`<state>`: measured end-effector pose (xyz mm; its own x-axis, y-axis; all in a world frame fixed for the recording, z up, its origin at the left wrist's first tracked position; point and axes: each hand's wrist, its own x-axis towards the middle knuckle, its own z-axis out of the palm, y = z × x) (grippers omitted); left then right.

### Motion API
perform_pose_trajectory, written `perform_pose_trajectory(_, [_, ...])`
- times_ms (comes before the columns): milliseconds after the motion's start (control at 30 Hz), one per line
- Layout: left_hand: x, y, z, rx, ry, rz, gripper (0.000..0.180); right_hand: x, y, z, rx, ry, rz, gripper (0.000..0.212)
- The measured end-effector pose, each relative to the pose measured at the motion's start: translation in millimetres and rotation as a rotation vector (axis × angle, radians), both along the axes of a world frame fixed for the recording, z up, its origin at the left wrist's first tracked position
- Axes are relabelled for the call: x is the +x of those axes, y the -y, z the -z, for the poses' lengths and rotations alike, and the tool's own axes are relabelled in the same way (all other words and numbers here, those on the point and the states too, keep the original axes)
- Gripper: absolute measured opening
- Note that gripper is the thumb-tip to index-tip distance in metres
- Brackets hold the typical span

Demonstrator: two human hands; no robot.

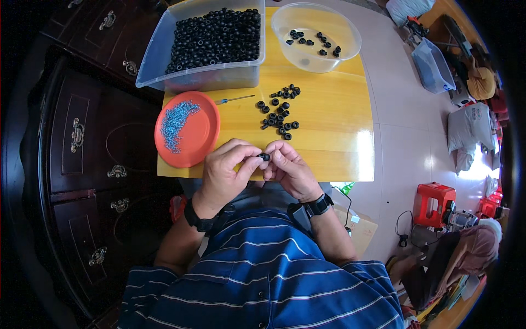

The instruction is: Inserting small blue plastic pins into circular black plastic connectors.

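Head view: a glossy yellow wooden table (334, 112) carries a large translucent plastic bin (219, 82) and a round clear plastic tub (316, 67). Smaller is the round orange-red plastic plate (207, 123). The left hand (227, 164) has thumb and forefinger pinched together on a small, rounded, glossy black part (264, 157) above the table's near edge; the right hand (293, 171) brings its fingertips just beside it, though whether they grip is unclear. A thin screwdriver (235, 100) lies past the plate. The black part looks light, stiff and hard to break, but its smooth curve could slip or roll; pinching opposite sides, clear of any opening, should suit. Tiny blue-silver metal pieces (176, 123) on the plate would need fingertip picking.
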<state>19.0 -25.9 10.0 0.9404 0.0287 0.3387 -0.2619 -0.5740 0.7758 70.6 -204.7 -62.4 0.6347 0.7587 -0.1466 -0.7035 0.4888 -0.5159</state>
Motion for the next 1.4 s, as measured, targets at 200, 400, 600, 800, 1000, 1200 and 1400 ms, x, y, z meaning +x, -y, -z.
perform_pose_trajectory(200, [0.8,3.5,0.6,0.016,0.022,0.002,0.011,1.0,-2.6,6.1,0.017,-0.051,-0.007,0.017])
perform_pose_trajectory(400, [0.7,2.7,-0.2,0.061,0.05,0.033,0.012,2.0,-1.8,1.1,0.088,-0.096,-0.012,0.018])
perform_pose_trajectory(600, [0.6,3.6,-1.0,0.049,0.053,0.022,0.013,1.8,-1.5,4.4,0.078,-0.105,-0.022,0.018])
perform_pose_trajectory(800, [0.1,3.0,-3.1,0.08,0.066,0.022,0.013,1.2,-3.2,6.2,0.07,-0.083,-0.001,0.017])
perform_pose_trajectory(1000, [-1.4,1.7,-1.6,0.068,0.052,0.034,0.018,-0.2,-3.3,7.5,0.058,-0.095,0.035,0.016])
perform_pose_trajectory(1200, [-3.0,1.2,-2.5,0.061,0.036,0.03,0.016,-1.7,-4.5,8.0,0.066,-0.091,0.053,0.017])
perform_pose_trajectory(1400, [-3.9,1.0,-7.5,0.09,0.029,0.041,0.017,-2.7,-4.8,8.5,0.039,-0.092,0.059,0.018])
